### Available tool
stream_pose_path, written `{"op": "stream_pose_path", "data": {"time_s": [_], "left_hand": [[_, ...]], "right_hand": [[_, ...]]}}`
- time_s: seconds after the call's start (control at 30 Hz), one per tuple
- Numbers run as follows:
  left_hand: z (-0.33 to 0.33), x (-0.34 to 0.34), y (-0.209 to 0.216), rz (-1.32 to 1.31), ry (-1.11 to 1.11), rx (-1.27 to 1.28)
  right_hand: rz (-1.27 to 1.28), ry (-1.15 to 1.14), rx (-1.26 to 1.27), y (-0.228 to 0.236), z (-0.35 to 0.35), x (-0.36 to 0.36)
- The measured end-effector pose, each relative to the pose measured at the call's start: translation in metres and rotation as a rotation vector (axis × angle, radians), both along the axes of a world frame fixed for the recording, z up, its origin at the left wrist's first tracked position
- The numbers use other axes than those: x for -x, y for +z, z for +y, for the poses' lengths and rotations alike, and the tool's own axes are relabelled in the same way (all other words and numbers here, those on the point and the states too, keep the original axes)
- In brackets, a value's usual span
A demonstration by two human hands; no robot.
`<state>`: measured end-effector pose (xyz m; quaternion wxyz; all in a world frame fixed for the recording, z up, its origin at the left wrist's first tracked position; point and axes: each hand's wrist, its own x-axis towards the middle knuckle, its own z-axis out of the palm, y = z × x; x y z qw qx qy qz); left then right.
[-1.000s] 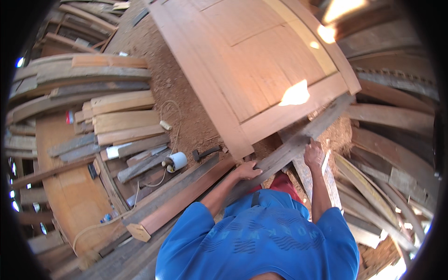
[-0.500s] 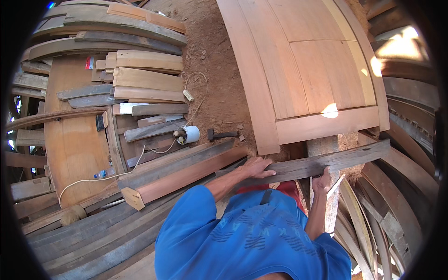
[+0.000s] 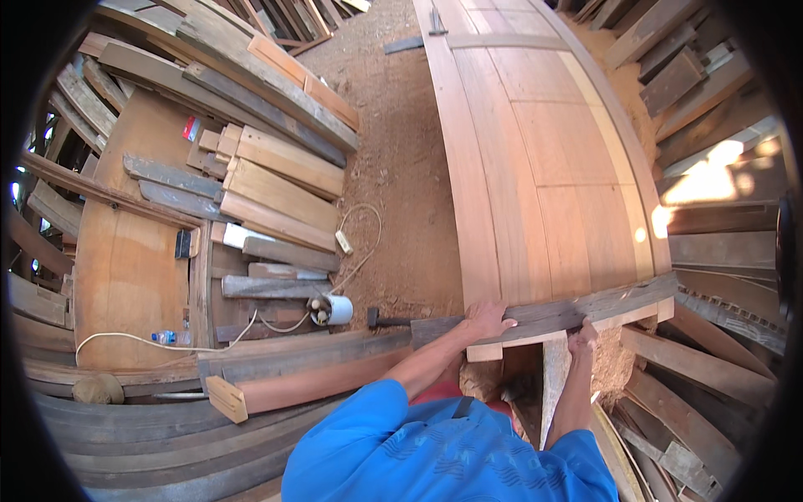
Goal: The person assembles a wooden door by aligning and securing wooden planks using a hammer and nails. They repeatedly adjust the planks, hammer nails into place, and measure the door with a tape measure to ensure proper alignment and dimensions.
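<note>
A weathered grey plank (image 3: 615,303) lies crosswise over the near end of a large panelled wooden door (image 3: 535,243). My left hand (image 3: 488,322) is closed on the plank left of its middle, thumb toward the right. Farther right, my right hand (image 3: 583,335) grips the plank's near edge from below, its fingers partly hidden. The door's pale end rail (image 3: 485,352) sticks out on the near side under the plank. A hammer (image 3: 387,319) lies just left of the plank's left end.
Another hammer (image 3: 436,23) rests on the door's far part, near a second grey crosspiece (image 3: 506,40). Stacked boards (image 3: 284,197) fill the left side. A white bucket (image 3: 331,309) and a power cord (image 3: 378,226) lie nearby. More timber (image 3: 711,360) crowds the right.
The plank has gone from just short of the door's near end to lying over it, carried by both hands. My view has shifted, showing more of the door's far part.
</note>
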<state>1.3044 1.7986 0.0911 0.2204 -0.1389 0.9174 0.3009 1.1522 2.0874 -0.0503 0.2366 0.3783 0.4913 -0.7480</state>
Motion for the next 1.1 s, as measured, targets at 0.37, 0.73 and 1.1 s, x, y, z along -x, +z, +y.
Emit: {"op": "stream_pose_path", "data": {"time_s": [0.37, 0.73, 1.1], "left_hand": [[-0.039, 0.009, -0.041, 0.071, -0.072, 0.209], [-0.049, -0.069, -0.016, 0.038, -0.047, 0.486], [-0.095, 0.021, -0.012, 0.070, -0.225, 0.426]], "right_hand": [[0.321, 0.771, -0.629, 0.001, 0.024, -0.119], [0.267, 0.871, -0.650, -0.023, 0.014, -0.127], [0.527, 0.669, -0.885, 0.016, -0.009, -0.067]]}}
